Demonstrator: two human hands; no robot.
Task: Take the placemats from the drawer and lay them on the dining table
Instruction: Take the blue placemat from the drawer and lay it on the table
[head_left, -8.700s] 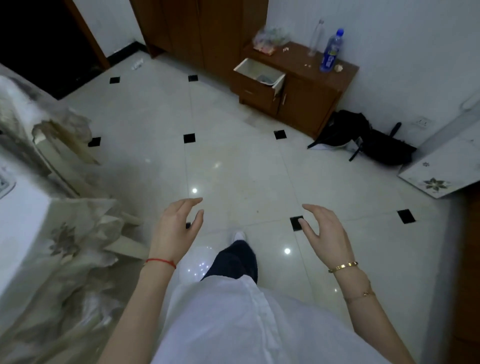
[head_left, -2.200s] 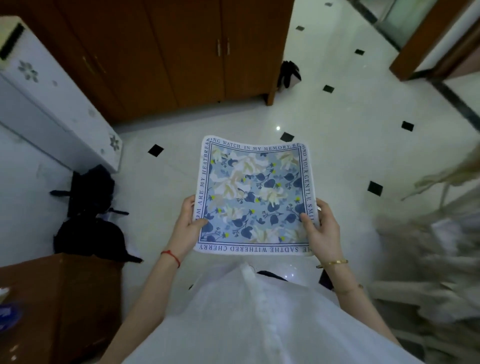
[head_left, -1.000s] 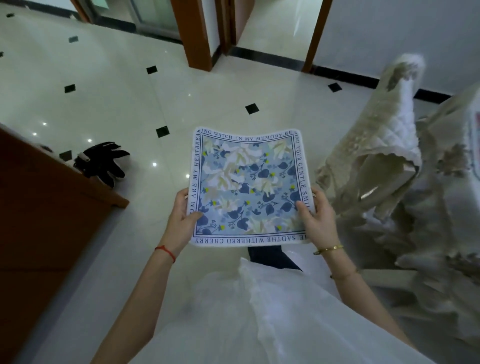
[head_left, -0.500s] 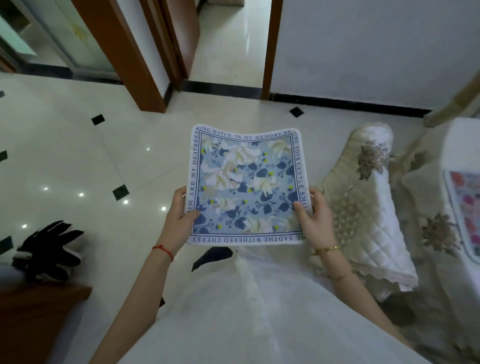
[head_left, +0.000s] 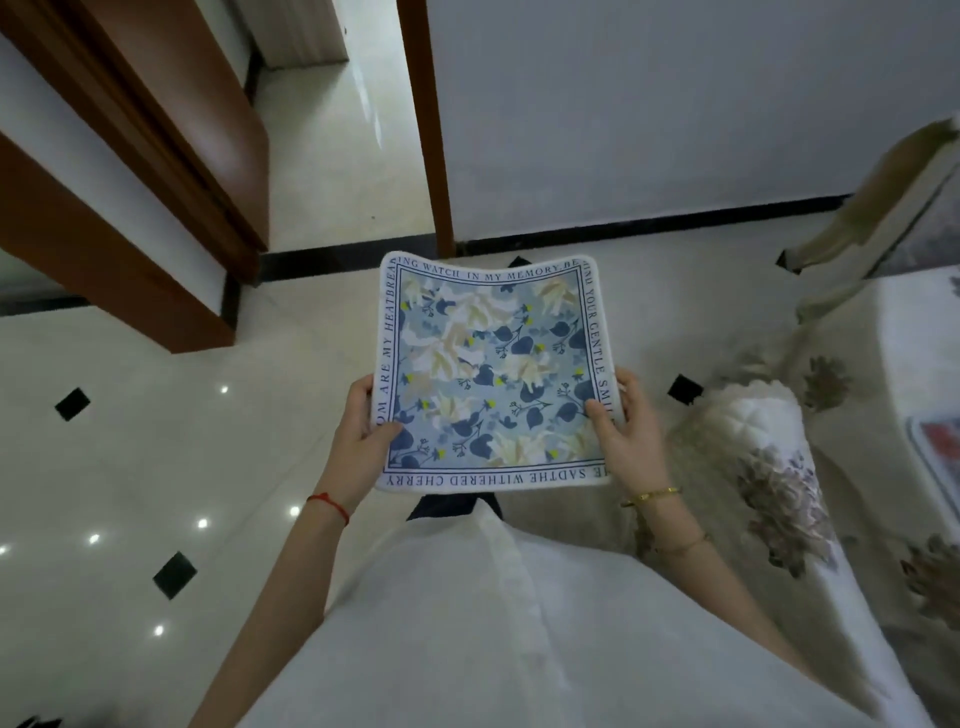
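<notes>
Placemat, blue floral, lettered border: at centre, carried flat above floor. Left hand pinching edge at 9 o'clock; right hand pinching edge at 3 o'clock. Far corners curling: judged light, soft, flexible, unbreakable. Best held by opposite edges. Covered table at 3 o'clock.
</notes>
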